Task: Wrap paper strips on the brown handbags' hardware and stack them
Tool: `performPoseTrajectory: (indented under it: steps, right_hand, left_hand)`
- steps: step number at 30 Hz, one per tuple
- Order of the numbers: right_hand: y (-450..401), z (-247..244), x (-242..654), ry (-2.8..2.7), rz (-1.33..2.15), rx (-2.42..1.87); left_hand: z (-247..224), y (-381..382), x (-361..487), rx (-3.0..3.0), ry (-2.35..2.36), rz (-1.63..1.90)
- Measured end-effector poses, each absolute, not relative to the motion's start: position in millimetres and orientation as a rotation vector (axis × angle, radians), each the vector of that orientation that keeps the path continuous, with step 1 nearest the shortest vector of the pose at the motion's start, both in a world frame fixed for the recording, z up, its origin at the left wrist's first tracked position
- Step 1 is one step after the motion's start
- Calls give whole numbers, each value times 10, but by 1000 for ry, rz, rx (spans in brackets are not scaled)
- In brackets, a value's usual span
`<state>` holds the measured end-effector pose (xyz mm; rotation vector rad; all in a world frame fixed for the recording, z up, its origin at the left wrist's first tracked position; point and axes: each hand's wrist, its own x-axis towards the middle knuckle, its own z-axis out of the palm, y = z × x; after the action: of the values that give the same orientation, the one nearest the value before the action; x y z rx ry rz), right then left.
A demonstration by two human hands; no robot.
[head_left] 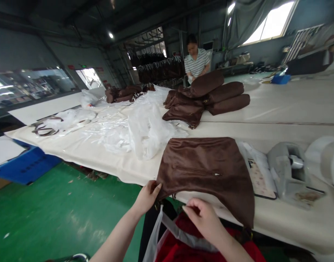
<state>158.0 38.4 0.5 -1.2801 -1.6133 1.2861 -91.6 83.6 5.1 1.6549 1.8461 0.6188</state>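
Note:
A brown leather handbag [202,167] lies flat at the table's front edge, its curved opening towards me and a short zip on its upper face. My left hand [146,198] pinches the bag's left corner between thumb and fingers, just above a small metal fitting. Below the bag's opening, my right hand [203,218] is closed in a pinch; what sits at its fingertips is small and dark, too unclear to name. A whitish plastic strip [180,233] hangs from near the left corner and runs under my right hand across my red clothing.
Stuffed brown bags [221,94] are piled beyond, with a person [197,62] behind them. Crumpled clear plastic [145,131] covers the table's left middle. On the right stand a grey tape dispenser [288,163] and a white roll [323,156]. A blue box [33,163] is at lower left.

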Motion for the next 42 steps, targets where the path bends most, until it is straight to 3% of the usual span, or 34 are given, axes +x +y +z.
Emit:
performPoseTrajectory:
  steps: [4, 7, 10, 14, 20, 34, 42]
  right_hand:
    - [717, 254, 2283, -1725, 323, -1493]
    - [1024, 177, 2643, -1807, 30, -1619]
    - [1186, -11, 2763, -1901, 23, -1671]
    - [1162, -207, 2756, -1861, 6, -1662]
    - [1090, -312, 2807, -1798, 84, -1576]
    - [1125, -331, 2782, -1787, 89, -1608]
    - [1062, -259, 2779, -1849, 27, -1510]
  left_hand:
    - [22, 943, -836, 1742, 2028, 562]
    - [145, 945, -643, 2008, 2154, 740]
    - [355, 979, -232, 2377, 1916, 860]
    - [534, 1213, 470, 2714, 1548, 713]
    - [344, 1665, 1090, 2796, 1289, 500]
    - [12, 1706, 1477, 2640, 1543, 664]
    - [290, 1853, 1084, 2750, 1060, 372]
